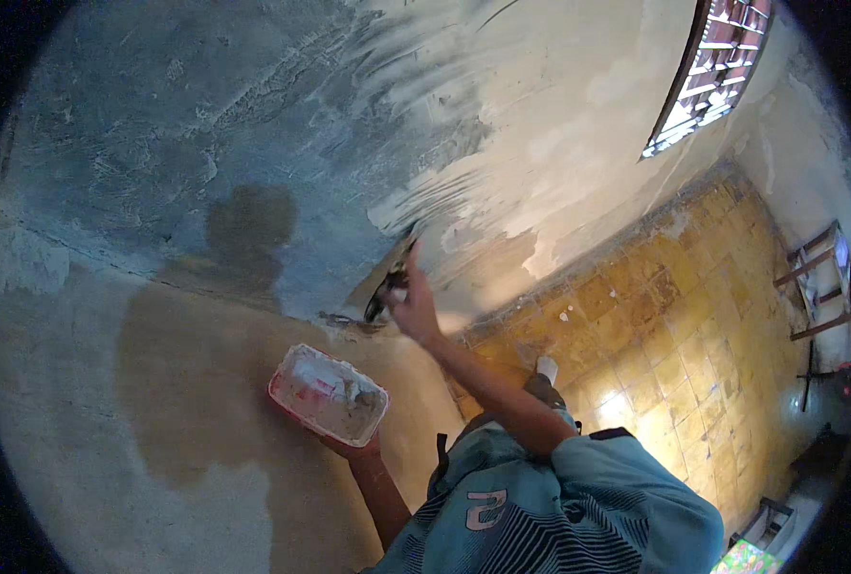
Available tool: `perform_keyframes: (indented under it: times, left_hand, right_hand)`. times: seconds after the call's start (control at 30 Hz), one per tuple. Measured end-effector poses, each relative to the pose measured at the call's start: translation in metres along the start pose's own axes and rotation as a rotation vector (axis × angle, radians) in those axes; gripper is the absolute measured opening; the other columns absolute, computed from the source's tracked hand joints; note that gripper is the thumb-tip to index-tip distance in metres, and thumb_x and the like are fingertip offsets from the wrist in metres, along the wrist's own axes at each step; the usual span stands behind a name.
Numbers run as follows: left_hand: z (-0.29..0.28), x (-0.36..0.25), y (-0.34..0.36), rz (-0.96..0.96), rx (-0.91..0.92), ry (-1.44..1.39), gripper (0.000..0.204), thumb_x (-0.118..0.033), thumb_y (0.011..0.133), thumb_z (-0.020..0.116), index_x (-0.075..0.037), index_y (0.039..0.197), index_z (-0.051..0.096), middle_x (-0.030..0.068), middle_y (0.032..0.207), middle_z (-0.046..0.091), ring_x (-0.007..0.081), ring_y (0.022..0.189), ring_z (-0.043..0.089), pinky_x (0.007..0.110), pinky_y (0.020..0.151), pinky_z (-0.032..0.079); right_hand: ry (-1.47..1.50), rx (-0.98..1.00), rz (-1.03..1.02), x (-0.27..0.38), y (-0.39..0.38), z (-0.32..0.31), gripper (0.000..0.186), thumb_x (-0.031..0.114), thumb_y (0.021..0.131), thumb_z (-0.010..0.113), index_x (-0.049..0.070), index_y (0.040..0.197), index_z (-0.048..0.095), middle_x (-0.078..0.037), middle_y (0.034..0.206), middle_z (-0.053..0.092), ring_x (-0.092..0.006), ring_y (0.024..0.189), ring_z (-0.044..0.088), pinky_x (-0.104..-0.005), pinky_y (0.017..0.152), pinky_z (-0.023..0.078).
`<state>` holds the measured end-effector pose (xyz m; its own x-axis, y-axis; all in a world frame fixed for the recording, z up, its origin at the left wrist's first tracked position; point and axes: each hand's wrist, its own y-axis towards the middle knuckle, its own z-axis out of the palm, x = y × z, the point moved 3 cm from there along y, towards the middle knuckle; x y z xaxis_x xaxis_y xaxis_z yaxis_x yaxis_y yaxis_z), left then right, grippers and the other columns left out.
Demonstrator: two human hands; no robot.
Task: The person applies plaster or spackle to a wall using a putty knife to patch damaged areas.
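Observation:
My right hand (414,308) is closed round a dark plastering trowel (385,290), held with its blade against the wall (282,143). Smeared grey plaster covers the wall above the trowel, with pale curved streaks beside it. Lower and to the left, my left hand (356,444) grips a rectangular red tub (318,432) from below, its fingers mostly hidden. Inside the tub lies whitish-grey plaster (353,413), some of it caked on the rim.
A yellow tiled floor (655,316) meets the wall at the right. A barred window (710,77) is set high at the upper right. Wooden furniture (820,287) stands by the far right wall. My shadow (191,373) falls on the wall's lower left.

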<state>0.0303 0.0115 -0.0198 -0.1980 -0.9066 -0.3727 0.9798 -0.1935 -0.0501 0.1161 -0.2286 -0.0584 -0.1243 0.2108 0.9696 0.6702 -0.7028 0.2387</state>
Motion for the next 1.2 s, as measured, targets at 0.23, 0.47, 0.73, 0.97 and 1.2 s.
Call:
perform_keyframes:
  times: [0.23,0.47,0.73,0.97,1.2]
  left_hand:
    - [0.009,-0.008,-0.004,-0.037,0.005,-0.066,0.080,-0.063,0.089,0.062,-0.020,0.152,0.040,0.0134,0.153,0.044,0.0418,0.133,0.047,0.067,0.103,0.040]
    - [0.002,-0.001,0.004,-0.083,0.035,-0.019,0.079,-0.064,0.089,0.062,-0.019,0.151,0.041,0.0144,0.153,0.044,0.0417,0.133,0.047,0.066,0.103,0.041]
    - [0.002,0.000,0.010,-0.013,-0.065,0.070,0.075,-0.064,0.089,0.062,-0.021,0.148,0.046,0.0146,0.152,0.045,0.0416,0.131,0.049,0.065,0.102,0.042]
    - [0.000,0.007,0.014,-0.025,0.027,0.059,0.082,-0.062,0.089,0.064,-0.020,0.153,0.037,0.0153,0.153,0.044,0.0426,0.132,0.048,0.064,0.102,0.042]
    - [0.004,0.004,0.013,-0.053,0.023,-0.049,0.084,-0.063,0.089,0.063,-0.016,0.153,0.037,0.0160,0.153,0.043,0.0431,0.131,0.050,0.064,0.103,0.042]
  right_hand:
    - [0.355,-0.181,0.170,0.010,0.088,-0.112,0.091,0.007,0.088,0.067,-0.001,0.158,0.010,-0.014,0.098,0.071,-0.0204,0.079,0.067,-0.0293,0.067,0.056]
    - [0.251,0.023,0.008,-0.011,0.012,0.001,0.096,0.003,0.088,0.069,0.011,0.162,0.008,-0.015,0.111,0.063,-0.0211,0.089,0.066,-0.0323,0.075,0.058]
    - [0.444,-0.069,0.218,0.038,0.100,-0.128,0.097,0.005,0.092,0.067,0.014,0.162,0.000,-0.012,0.110,0.057,-0.0200,0.093,0.068,-0.0370,0.077,0.061]
    - [0.395,-0.001,-0.001,0.044,0.075,-0.052,0.103,0.003,0.090,0.068,0.014,0.161,-0.006,-0.013,0.116,0.063,-0.0184,0.091,0.065,-0.0322,0.078,0.059]
    - [0.159,0.123,0.027,0.072,-0.007,-0.013,0.102,0.006,0.085,0.074,0.004,0.161,0.005,-0.014,0.106,0.066,-0.0207,0.089,0.065,-0.0350,0.079,0.056]
